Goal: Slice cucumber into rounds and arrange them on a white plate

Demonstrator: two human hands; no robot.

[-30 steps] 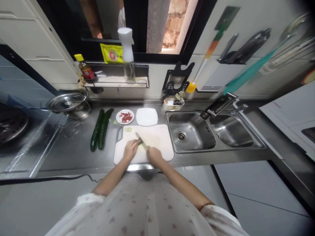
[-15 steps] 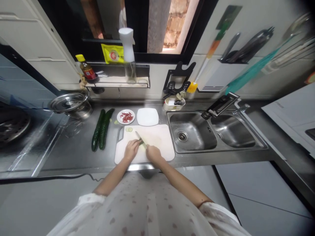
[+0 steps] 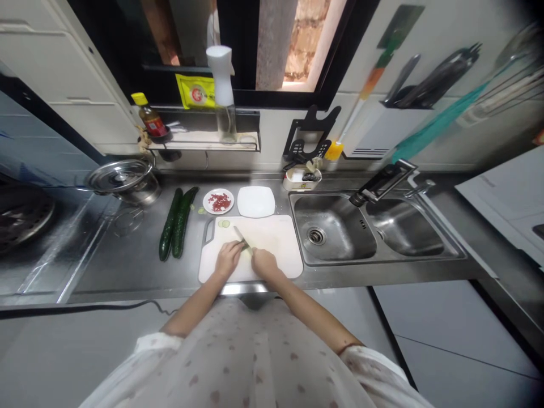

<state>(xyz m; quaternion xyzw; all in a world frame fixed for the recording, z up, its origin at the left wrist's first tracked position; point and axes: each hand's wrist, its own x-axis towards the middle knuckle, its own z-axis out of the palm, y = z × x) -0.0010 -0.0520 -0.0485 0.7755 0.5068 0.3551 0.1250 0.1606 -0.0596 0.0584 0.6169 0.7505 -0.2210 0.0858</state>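
A kitchen knife (image 3: 243, 238) lies slanted over the white cutting board (image 3: 284, 243), its tip pointing up and left. My right hand (image 3: 263, 263) is closed around its handle. With bent fingers, my left hand (image 3: 228, 258) holds a small piece of cucumber down on the board, just left of the blade; the fingers hide much of it. Cut cucumber slices (image 3: 223, 224) rest near the board's upper left corner. Two whole cucumbers (image 3: 181, 221) lie side by side on the counter, left of the board.
Behind the board stand a plate with chopped red bits (image 3: 218, 202) and a white square plate (image 3: 255, 202). A double sink (image 3: 335, 226) with a black faucet (image 3: 382, 181) is to the right. A lidded steel pot (image 3: 123, 181) stands at the left.
The view has shifted very slightly. Both hands and the knife keep nearly the same position on the board.
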